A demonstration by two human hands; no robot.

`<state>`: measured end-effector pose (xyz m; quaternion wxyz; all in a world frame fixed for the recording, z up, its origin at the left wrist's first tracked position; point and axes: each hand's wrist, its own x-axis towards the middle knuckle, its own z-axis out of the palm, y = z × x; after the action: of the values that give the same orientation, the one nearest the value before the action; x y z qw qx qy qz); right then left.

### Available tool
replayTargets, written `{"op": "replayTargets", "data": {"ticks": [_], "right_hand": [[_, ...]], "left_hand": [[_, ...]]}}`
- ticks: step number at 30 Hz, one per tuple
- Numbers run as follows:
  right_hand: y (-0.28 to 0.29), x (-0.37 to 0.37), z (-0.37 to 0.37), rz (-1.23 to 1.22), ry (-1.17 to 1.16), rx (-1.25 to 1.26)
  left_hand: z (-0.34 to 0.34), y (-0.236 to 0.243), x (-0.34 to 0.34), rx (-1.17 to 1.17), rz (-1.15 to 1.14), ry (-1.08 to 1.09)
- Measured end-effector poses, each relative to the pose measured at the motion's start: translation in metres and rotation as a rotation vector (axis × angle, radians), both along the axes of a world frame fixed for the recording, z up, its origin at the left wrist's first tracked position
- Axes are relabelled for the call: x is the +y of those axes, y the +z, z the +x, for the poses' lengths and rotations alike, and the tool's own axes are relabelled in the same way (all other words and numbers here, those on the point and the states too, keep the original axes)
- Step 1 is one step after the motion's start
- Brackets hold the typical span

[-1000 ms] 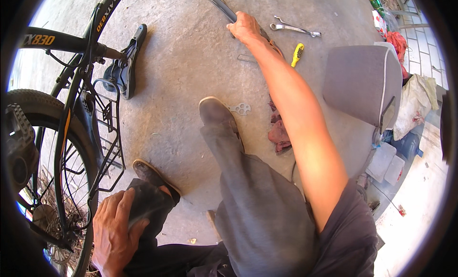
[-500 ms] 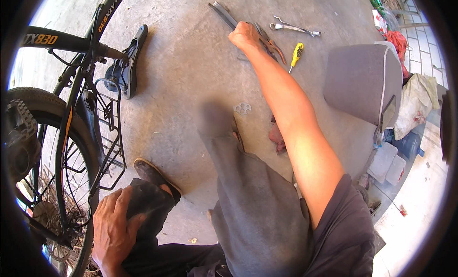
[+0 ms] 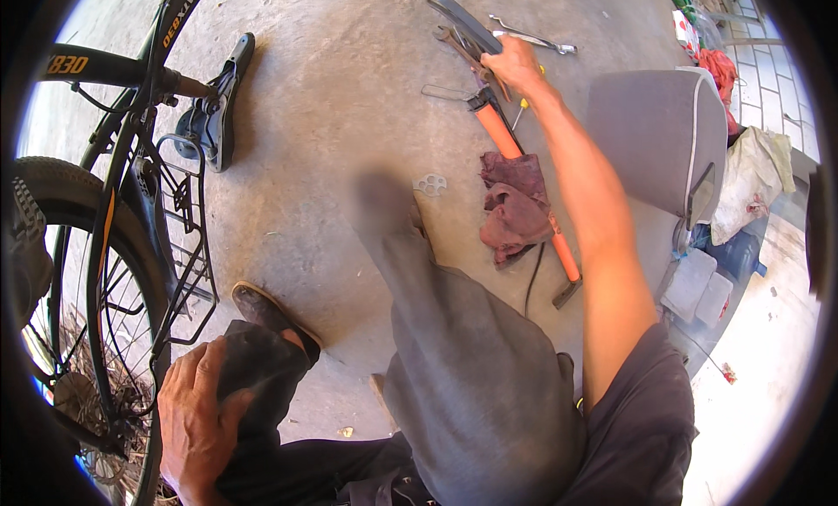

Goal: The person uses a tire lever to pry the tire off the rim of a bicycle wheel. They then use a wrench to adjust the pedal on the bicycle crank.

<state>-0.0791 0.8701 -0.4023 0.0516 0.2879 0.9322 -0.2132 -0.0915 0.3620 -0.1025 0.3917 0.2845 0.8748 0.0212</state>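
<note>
Right hand (image 3: 513, 63) gripped a long dark-grey strip (image 3: 469, 23), one o'clock.
Left hand (image 3: 202, 419) lay spread on the black-trousered knee (image 3: 266, 366), eight o'clock, probably for bracing.

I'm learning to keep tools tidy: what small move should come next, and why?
Perhaps lift the black strip straight up, since the right hand grips its near end and the brown wrench lies close alongside.

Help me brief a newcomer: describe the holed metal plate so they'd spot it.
Find the big grey block with pale piping. Look left, past the crumpled maroon cloth, to the flat silvery metal plate. Unlike both, it's pierced with round holes.
</note>
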Motion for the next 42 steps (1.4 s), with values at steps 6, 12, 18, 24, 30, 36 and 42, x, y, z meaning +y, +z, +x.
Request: {"op": "replayTargets", "data": {"ticks": [6, 12, 18, 24, 30, 36, 42], "right_hand": [[-0.020, -0.006, 0.102, -0.071, -0.289, 0.022], [-0.039, -0.049, 0.155, 0.118, -0.197, -0.027], [-0.037, -0.086, 0.154, 0.235, -0.114, -0.009], [-0.038, -0.096, 0.157, 0.192, -0.118, -0.006], [-0.030, -0.123, 0.180, -0.026, 0.041, 0.051], [-0.019, -0.107, 0.166, 0.038, -0.113, 0.164], [-0.026, -0.025, 0.101, 0.209, -0.358, 0.130]], "left_hand": [[-0.003, -0.001, 0.004, 0.022, 0.007, -0.018], [-0.002, -0.003, 0.002, 0.019, -0.009, -0.016], [-0.005, -0.002, 0.003, -0.060, -0.074, 0.065], [-0.006, -0.002, 0.001, -0.057, -0.094, 0.049], [-0.004, -0.003, -0.003, -0.062, -0.095, 0.053], [-0.005, -0.001, -0.002, -0.079, -0.116, 0.073], [-0.004, -0.003, 0.000, -0.073, -0.111, 0.055]]}}
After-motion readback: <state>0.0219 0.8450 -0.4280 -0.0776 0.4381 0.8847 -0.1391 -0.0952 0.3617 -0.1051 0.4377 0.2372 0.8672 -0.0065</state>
